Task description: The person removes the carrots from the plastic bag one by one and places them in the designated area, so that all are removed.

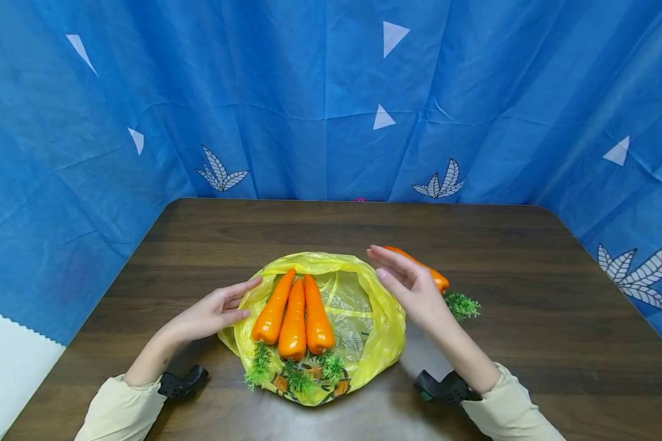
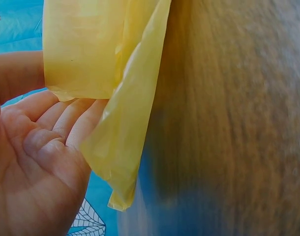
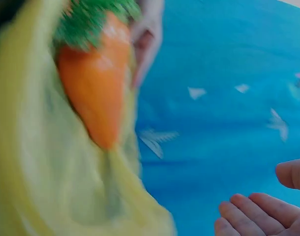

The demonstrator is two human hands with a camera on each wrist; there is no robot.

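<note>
A yellow plastic bag [image 1: 388, 343] lies on the table with its mouth spread wide. Three orange carrots [image 1: 292, 321] with green leafy tops rest in it, tips pointing away from the person. At the bag's left rim, my left hand [image 1: 215, 312] has its fingers extended along the plastic; in the left wrist view the yellow film [image 2: 81, 54] hides the fingertips. My right hand [image 1: 410, 288] is beside the right rim, fingers straight and holding nothing. Behind it, another carrot [image 1: 438, 280] lies on the table outside the bag, partly hidden by the hand.
The dark wooden table [image 1: 529, 294] extends on both sides of the bag. A blue patterned curtain [image 1: 287, 92] hangs along the back and sides. Black wrist devices [image 1: 444, 389] are worn at both cuffs.
</note>
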